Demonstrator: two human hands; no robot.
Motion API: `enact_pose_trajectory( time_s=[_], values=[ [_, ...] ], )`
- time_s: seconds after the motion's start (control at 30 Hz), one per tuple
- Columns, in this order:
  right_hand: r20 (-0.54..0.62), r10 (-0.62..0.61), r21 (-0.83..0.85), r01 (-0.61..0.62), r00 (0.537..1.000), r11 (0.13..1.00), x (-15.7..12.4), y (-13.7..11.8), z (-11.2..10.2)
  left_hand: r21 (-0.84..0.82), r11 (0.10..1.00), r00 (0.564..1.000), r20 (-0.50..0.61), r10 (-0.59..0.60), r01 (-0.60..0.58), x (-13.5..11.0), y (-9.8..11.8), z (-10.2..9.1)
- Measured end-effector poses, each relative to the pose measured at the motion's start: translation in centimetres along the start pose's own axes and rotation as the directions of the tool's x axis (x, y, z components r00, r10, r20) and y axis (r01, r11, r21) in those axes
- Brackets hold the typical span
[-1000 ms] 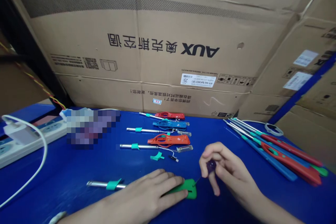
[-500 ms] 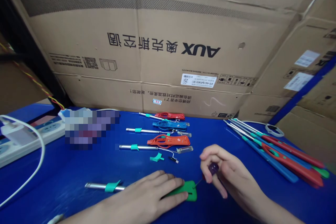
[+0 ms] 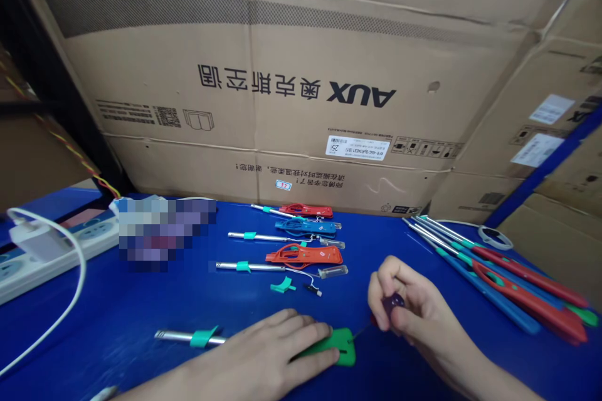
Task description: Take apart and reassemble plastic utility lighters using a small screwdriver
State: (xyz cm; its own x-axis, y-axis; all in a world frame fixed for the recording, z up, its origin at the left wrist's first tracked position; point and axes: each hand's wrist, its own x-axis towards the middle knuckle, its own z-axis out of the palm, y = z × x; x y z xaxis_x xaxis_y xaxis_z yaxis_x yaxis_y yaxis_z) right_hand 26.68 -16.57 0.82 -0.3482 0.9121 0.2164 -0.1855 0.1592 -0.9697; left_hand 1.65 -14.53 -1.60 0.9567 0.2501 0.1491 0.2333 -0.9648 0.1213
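Observation:
My left hand (image 3: 289, 348) lies over the green plastic casing (image 3: 347, 343) of a long-reach lighter and holds it against the blue table. Most of the casing is hidden under the fingers. A metal tube (image 3: 176, 336) with a teal clip (image 3: 204, 337) sticks out to the left of this hand. In my right hand (image 3: 414, 307) is a screwdriver (image 3: 394, 302) with a dark purple handle, gripped between thumb and fingers. Its thin shaft slants down to the casing's right end; the tip's exact contact is too small to tell.
Behind my hands lie opened lighters: an orange casing (image 3: 308, 255), a blue casing (image 3: 305, 227) and a red casing (image 3: 308, 210), with tubes and clear tanks. Several whole lighters (image 3: 508, 282) are piled at right. A power strip (image 3: 56, 263) stands left; a large carton (image 3: 301, 31) walls the back.
My right hand's fingers have closed more around the screwdriver handle, and the thumb has come up onto it. The left hand stays on the green casing. The view has shifted slightly.

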Motion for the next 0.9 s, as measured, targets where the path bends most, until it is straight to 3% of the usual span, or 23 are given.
enact_pose_trajectory(
  time_s=[0.17, 0.37, 0.6, 0.73, 0.9],
  values=[
    [0.022, 0.045, -0.055, -0.043, 0.999, 0.998, -0.12, 0.22, -0.33, -0.004, 1.0, 0.997, -0.077, 0.003, -0.004, -0.01, -0.01, 0.1],
    [0.032, 0.018, 0.016, -0.018, 0.999, 1.0, -0.09, 0.31, -0.1, 0.027, 1.0, 1.0, -0.02, 0.004, -0.003, 0.01, 0.02, -0.09],
    [0.015, 0.087, -0.004, -0.087, 0.996, 0.996, -0.13, -0.13, 0.22, 0.019, 1.0, 0.996, -0.092, -0.011, 0.013, -0.22, 0.18, -0.03],
    [-0.022, 0.053, 0.018, -0.053, 0.998, 0.998, -0.11, 0.21, 0.18, 0.015, 1.0, 0.991, -0.135, -0.002, 0.004, -0.23, 0.24, -0.01],
    [0.04, 0.042, -0.019, -0.042, 0.998, 0.999, 0.03, 0.29, -0.08, 0.039, 0.998, 0.992, -0.119, -0.036, 0.041, -0.15, 0.42, -0.39]
  ],
)
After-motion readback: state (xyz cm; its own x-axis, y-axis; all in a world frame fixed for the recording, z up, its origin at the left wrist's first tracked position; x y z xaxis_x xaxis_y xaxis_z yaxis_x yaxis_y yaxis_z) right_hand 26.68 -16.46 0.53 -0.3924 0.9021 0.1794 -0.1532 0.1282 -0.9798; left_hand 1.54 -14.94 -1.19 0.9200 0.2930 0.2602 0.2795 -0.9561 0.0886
